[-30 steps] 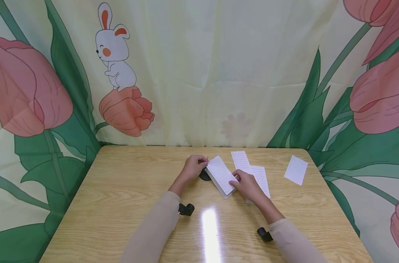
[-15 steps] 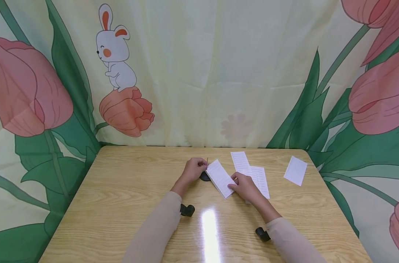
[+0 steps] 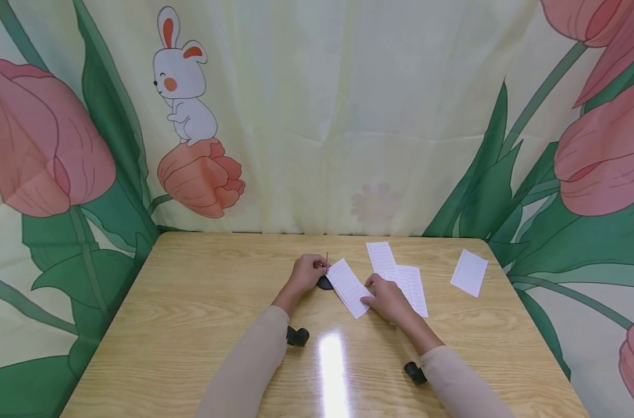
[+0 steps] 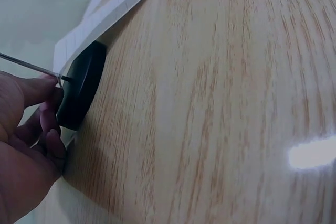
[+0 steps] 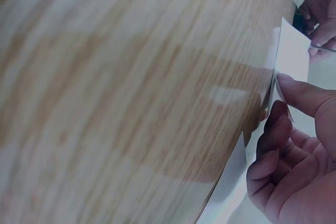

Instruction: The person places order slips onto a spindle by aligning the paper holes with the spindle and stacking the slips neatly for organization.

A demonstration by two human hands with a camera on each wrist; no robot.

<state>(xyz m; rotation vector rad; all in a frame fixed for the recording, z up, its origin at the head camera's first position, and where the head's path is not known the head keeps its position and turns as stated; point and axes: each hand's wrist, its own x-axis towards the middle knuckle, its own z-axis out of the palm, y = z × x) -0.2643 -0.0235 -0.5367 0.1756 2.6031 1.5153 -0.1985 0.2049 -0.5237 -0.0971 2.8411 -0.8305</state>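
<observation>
A lined paper slip [image 3: 348, 289] slants beside a bill spike, its upper left corner at the thin metal rod [image 4: 31, 66]. The spike's round black base [image 3: 324, 283] rests on the table. My left hand [image 3: 308, 271] pinches the slip's corner at the rod, thumb and fingertips low beside the base. With thumb and fingers my right hand [image 3: 388, 298] grips the slip's lower right edge. Beyond that hand lie two overlapping lined slips [image 3: 414, 284], partly covered by it.
A separate white slip [image 3: 469, 273] lies at the table's right. The wooden table [image 3: 202, 302] ends at a printed curtain [image 3: 317, 116] behind it. Black wrist cameras [image 3: 298, 337] sit below both hands.
Both hands have lowered slightly with the slip, and more of the rod shows above its corner. The slip's layers, fanned apart earlier, now lie closer together.
</observation>
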